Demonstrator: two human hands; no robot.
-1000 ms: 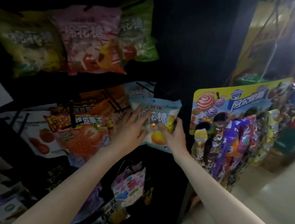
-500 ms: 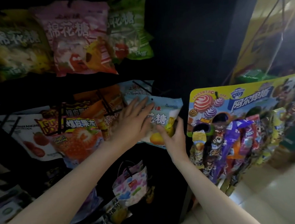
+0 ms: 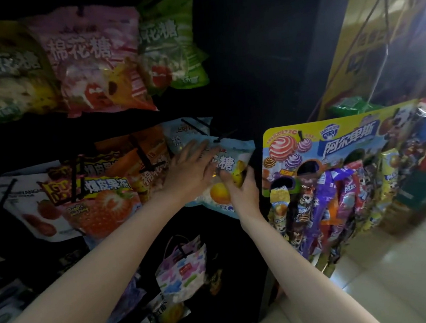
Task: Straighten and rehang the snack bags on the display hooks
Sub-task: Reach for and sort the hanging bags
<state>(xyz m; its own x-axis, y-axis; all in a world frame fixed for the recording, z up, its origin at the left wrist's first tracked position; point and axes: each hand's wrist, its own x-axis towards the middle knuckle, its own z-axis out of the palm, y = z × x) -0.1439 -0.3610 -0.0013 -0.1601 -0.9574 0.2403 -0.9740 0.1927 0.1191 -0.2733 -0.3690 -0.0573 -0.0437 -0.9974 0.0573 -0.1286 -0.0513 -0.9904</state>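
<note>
A light blue snack bag (image 3: pixel 232 159) with an orange fruit picture hangs from a black hook (image 3: pixel 224 137) in the middle row of a dark display rack. My left hand (image 3: pixel 189 169) lies flat on its front with fingers spread. My right hand (image 3: pixel 242 189) grips the bag's lower right edge, thumb on the front and fingers curled behind. Orange bags (image 3: pixel 153 164) and a strawberry bag (image 3: pixel 102 202) hang to the left on the same row. Yellow (image 3: pixel 5 71), pink (image 3: pixel 92 58) and green bags (image 3: pixel 170 41) hang in the row above.
A lollipop display board (image 3: pixel 339 142) with several hanging candy packs stands right beside the rack. A small patterned bag (image 3: pixel 182 267) hangs below my hands. Tiled floor (image 3: pixel 409 273) lies at the lower right. Empty black hooks stick out above the blue bag.
My left hand slid right and up across the blue bag's front. My right hand closed further round the bag's lower right edge. The camera moved closer.
</note>
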